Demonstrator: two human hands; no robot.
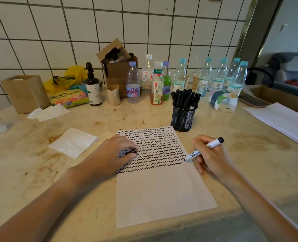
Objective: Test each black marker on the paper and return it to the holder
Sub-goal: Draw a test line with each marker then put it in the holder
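1. Countertop (232,172): a stained, pale stone surface carrying all the items, backed by a white tiled wall (40,32).
2. Paper (162,193): a white sheet at the near edge of the countertop, centre. Rows of black wavy test strokes (155,149) fill its upper half; the lower half is blank.
3. Row of bottles (179,79): plastic drink bottles lined along the far edge, with an open cardboard box (117,67) to their left.
4. Left hand (113,152): rests palm down on the paper's left edge, over the strokes, fingers curled round a small black cap (131,152).
5. Right hand (209,158): just off the paper's right edge, fingers and thumb pinching the marker in a writing grip.
6. Holder (183,119): a black mesh cup just beyond the paper's far right corner, packed with upright black markers (184,98).
7. Tissue (73,142): a folded white piece left of the paper.
8. Marker (204,149): a white-barrelled pen with a black end, uncapped and tilted; its tip touches the paper at the right end of a stroke row.
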